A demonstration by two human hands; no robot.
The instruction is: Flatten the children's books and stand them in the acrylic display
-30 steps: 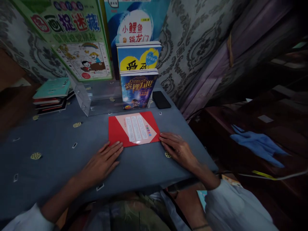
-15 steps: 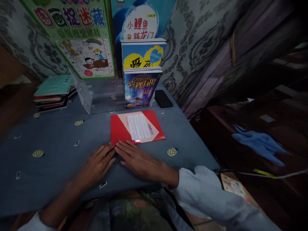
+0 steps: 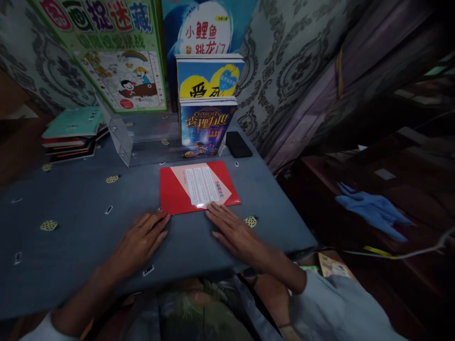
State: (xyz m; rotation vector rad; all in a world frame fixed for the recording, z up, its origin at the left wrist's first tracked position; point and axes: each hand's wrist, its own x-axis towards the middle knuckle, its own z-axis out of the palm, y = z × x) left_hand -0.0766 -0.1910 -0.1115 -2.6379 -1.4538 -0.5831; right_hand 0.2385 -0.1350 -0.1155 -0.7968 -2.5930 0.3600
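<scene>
A red and pink booklet [image 3: 177, 192] lies closed and flat on the blue tablecloth, its near edge facing me. My left hand [image 3: 144, 237] rests flat beside the booklet's near left corner, fingertips touching that corner. Its fingers are stretched out and hold nothing. Farther right, my right hand [image 3: 232, 229] lies with outstretched fingers, the tips over the middle of the booklet's near edge. Both palms face down.
Behind the booklet, a clear acrylic stand [image 3: 122, 137] holds several upright books, a purple-blue book [image 3: 204, 128] in front. A black phone [image 3: 239, 144] lies right of it. Stacked books [image 3: 73, 128] sit at left. A blue glove-like cloth [image 3: 371, 208] lies beyond the table's right edge.
My right hand has slid right along the booklet's near edge, away from my left hand. The left hand stays at the corner. The whole view has shifted slightly.
</scene>
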